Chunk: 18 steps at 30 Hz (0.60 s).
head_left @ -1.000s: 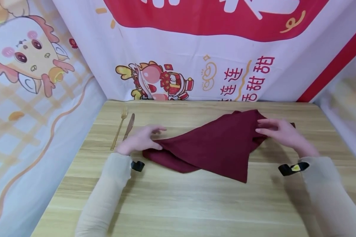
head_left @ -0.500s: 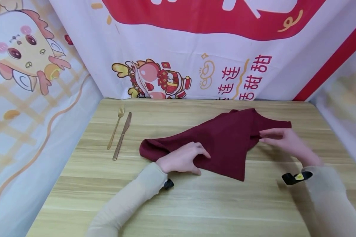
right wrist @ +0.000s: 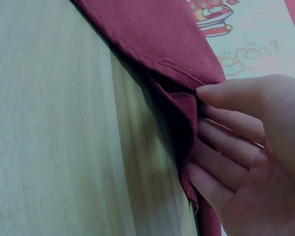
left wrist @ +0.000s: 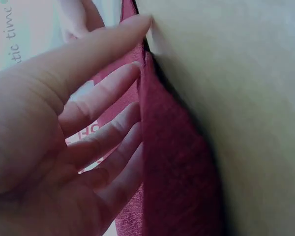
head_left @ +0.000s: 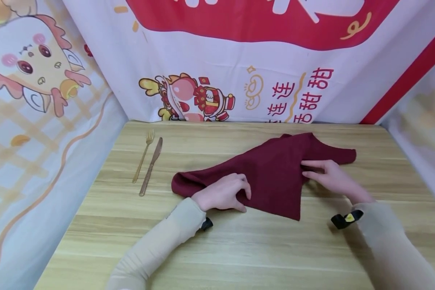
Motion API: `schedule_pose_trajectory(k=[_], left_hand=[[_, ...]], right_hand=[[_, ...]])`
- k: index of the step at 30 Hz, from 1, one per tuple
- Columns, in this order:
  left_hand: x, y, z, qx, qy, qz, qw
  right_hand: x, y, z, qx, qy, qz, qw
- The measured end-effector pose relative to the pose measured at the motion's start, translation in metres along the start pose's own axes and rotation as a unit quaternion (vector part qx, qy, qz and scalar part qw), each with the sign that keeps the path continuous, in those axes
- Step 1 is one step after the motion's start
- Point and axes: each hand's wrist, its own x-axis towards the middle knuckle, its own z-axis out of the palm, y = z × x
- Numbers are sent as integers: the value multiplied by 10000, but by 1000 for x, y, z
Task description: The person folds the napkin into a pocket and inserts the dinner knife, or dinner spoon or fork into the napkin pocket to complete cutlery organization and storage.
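A dark red cloth napkin lies loosely folded across the table, its left end rolled over and a corner pointing toward me. My left hand rests on its near edge, left of the middle. In the left wrist view the fingertips touch the fabric, and the thumb extends past the napkin's edge. At the right-hand fold is my right hand, fingers and thumb touching the cloth. The right wrist view shows the thumb against the upper layer and nearly straight fingers beside a raised, gaping fold.
A gold fork and a table knife lie side by side at the left of the wooden table. A printed white and red curtain hangs behind the far edge.
My left hand has left the napkin's left end and moved right to its near edge. The right hand dipped toward me, then shifted left along the cloth, uncovering the right-hand tail.
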Motion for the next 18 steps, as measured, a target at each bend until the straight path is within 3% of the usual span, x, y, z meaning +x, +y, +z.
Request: schedule_pose_trajectory(k=[6, 11, 15, 18], left_hand=[[-4, 2, 0, 104, 52, 82, 9999], [-9, 5, -2, 180, -145, 84, 9997], [-12, 3, -8, -717, -286, 97, 9970], [-16, -1, -19, -1596, -47, 106, 9871]], right_hand=[[0, -3, 3, -70, -106, 86, 9999], [-2, -4, 3, -243, -178, 98, 9995], [-6, -6, 1, -402, -170, 5, 9990], [-10, -6, -1, -490, -165, -51, 9987]])
